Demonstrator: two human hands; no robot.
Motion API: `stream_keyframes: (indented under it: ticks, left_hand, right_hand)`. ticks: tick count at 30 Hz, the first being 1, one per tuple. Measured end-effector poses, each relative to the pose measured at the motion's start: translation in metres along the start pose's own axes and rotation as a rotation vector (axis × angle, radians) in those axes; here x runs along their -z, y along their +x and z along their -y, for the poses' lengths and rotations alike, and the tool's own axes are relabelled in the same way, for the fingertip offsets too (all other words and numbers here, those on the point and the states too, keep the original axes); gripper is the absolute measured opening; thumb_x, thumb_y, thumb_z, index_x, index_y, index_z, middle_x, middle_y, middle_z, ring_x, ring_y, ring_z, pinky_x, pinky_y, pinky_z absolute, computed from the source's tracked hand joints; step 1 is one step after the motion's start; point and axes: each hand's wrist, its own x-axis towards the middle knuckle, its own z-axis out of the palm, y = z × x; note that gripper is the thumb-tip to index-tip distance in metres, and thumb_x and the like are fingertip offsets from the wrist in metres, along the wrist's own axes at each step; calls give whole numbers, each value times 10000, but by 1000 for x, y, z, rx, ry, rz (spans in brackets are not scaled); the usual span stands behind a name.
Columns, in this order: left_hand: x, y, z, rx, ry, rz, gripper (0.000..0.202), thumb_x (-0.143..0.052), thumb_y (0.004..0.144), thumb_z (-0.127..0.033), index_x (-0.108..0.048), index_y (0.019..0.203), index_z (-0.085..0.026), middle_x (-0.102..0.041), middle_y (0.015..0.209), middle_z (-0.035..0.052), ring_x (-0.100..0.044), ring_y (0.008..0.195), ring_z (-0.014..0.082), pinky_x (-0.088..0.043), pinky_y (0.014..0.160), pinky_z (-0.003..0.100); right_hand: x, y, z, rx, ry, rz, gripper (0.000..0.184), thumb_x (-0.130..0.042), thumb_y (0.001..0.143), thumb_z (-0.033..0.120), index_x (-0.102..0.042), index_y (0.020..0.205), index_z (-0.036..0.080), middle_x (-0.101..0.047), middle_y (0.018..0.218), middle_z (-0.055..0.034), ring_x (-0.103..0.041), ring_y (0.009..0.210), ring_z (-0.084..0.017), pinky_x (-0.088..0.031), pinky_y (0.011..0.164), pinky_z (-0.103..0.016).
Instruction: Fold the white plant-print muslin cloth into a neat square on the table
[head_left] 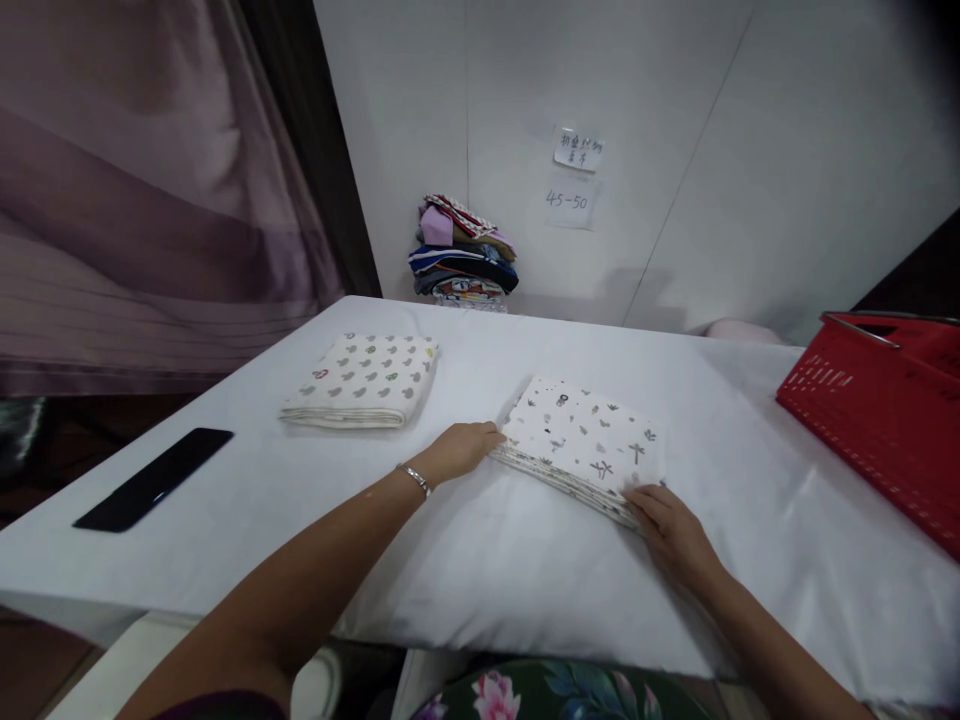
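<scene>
A folded white cloth with small dark prints (581,445) lies on the white table (480,560) in front of me. My left hand (461,448) rests against its left edge, fingers curled together at the fold; a bracelet is on that wrist. My right hand (667,525) touches the cloth's near right corner, fingers bent down onto the layered edge. Whether either hand grips the cloth is not clear. A second folded cloth with grey heart-like prints (364,380) lies apart at the left.
A red plastic basket (885,420) stands at the table's right edge. A black flat object (154,478) lies near the left edge. A stack of folded colourful clothes (463,255) sits at the back against the wall, under paper notes (577,150).
</scene>
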Motion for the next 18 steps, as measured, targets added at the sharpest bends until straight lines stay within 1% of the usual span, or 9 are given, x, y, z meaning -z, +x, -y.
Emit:
stream_keyframes:
  ticks: [4,7,9,13,18]
  left_hand:
    - [2,2,2,-15,-20,-3,260,-381,890,-270,-621,992,-274,-626,957,12,-578,805,147,-406,688,246]
    - [1,3,3,20,-85,-29,229,-420,882,-338,-625,949,-259,-629,904,20,-585,808,155,-410,697,251]
    - [0,3,4,42,-97,-24,234,-423,879,-354,-618,956,-250,-629,898,28,-584,823,162,-412,700,254]
    - [-3,2,6,2,-41,-6,241,-393,885,-307,-597,998,-248,-623,944,32,-575,841,163,-405,705,259]
    - [1,6,5,-80,61,27,217,-376,879,-226,-591,913,-227,-603,863,32,-560,714,150,-380,658,265]
  right_hand:
    - [-2,-1,-1,-26,19,-1,262,-399,913,313,-638,976,226,-647,956,-72,-612,884,-213,-519,757,-349]
    - [-3,-1,-3,-28,15,1,263,-393,915,317,-631,990,234,-644,974,-69,-611,895,-213,-519,761,-350]
    - [-3,-2,-3,-20,7,4,258,-401,911,318,-629,1003,240,-642,985,-67,-611,901,-214,-519,766,-351]
    - [1,-1,-1,13,-2,30,245,-437,893,321,-628,1023,240,-638,987,-69,-604,905,-215,-519,764,-351]
    - [0,0,-2,5,-14,49,247,-433,896,312,-629,1027,237,-635,981,-72,-593,908,-221,-514,772,-365]
